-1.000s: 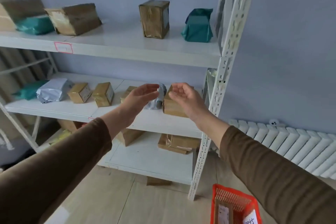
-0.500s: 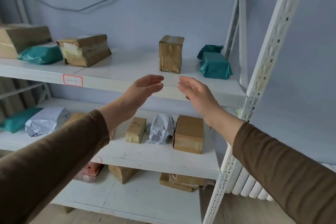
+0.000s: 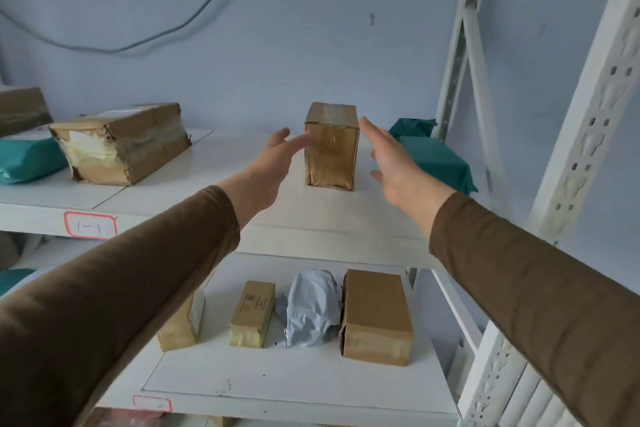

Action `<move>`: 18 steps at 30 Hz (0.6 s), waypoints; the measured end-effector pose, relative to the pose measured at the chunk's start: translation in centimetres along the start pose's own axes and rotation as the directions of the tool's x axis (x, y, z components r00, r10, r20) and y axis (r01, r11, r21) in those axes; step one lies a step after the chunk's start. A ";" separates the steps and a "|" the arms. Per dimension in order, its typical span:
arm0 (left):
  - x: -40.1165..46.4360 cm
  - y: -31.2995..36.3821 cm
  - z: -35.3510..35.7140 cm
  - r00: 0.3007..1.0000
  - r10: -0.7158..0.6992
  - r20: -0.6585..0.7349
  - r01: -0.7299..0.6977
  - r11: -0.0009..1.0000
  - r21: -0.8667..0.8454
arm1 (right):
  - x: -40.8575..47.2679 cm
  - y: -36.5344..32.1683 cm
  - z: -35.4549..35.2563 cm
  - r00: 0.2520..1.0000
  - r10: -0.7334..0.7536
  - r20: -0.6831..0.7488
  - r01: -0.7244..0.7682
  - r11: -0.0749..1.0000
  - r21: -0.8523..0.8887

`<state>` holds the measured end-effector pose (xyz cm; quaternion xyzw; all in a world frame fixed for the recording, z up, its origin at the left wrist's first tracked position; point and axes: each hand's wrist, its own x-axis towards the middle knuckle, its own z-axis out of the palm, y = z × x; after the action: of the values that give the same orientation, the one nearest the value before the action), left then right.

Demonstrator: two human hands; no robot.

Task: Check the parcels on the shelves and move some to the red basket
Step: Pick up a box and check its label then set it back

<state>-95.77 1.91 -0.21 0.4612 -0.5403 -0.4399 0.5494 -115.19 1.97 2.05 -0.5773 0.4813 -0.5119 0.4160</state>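
Flanking upright taped box (image 3: 331, 146) on upper shelf (image 3: 221, 163): my left hand (image 3: 268, 166) and right hand (image 3: 391, 163), fingers spread, gripping nothing. Lower shelf (image 3: 277, 381): three brown boxes, one grey bag (image 3: 313, 308). Upper: two teal bags.

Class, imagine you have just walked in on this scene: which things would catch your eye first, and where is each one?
First, the upright taped cardboard box standing on the upper shelf, with the open left hand and open right hand reaching to either side of it. Next, the teal parcel to the box's right, and the crumpled grey mailer bag between two cardboard boxes on the shelf below.
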 end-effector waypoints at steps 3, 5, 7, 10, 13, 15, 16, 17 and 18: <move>3.3 0.2 -0.3 0.999 -0.049 0.021 0.049 0.999 0.001 | 2.1 -0.3 1.3 0.992 0.110 -0.053 -0.106 0.991 0.078; 5.1 0.4 -0.5 0.993 -0.101 0.067 0.101 0.995 0.001 | 3.3 -0.2 2.5 0.982 0.175 -0.075 -0.166 0.979 0.119; 6.3 0.4 -0.6 0.981 -0.168 0.094 0.171 0.985 -0.029 | 4.3 0.3 3.6 0.970 0.235 -0.069 -0.221 0.961 0.168; 7.8 -0.3 -1.0 0.964 -0.209 0.162 0.221 0.973 -0.062 | 6.2 1.7 4.7 0.961 0.256 -0.102 -0.225 0.944 0.241; 7.9 -1.2 -1.4 0.961 -0.154 0.230 0.188 0.973 -0.132 | 6.1 2.4 5.8 0.961 0.238 -0.139 -0.195 0.944 0.265; 7.0 -1.6 -2.0 0.963 -0.079 0.258 0.129 0.974 -0.184 | 5.0 2.4 6.5 0.964 0.217 -0.154 -0.173 0.951 0.255; 6.4 -1.8 -2.4 0.962 -0.041 0.268 0.101 0.971 -0.215 | 4.1 2.2 6.8 0.968 0.192 -0.159 -0.152 0.960 0.234; 5.7 -2.0 -2.8 0.961 -0.005 0.277 0.074 0.968 -0.239 | 3.1 1.9 7.3 0.973 0.165 -0.159 -0.130 0.969 0.209; 5.0 -2.3 -3.2 0.958 0.034 0.286 0.042 0.965 -0.257 | 1.8 1.4 7.8 0.977 0.138 -0.164 -0.105 0.975 0.194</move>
<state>-92.36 -3.36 -1.44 0.3172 -0.5509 -0.5707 0.5199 -107.58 -0.21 0.02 -0.4582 0.5014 -0.5768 0.4539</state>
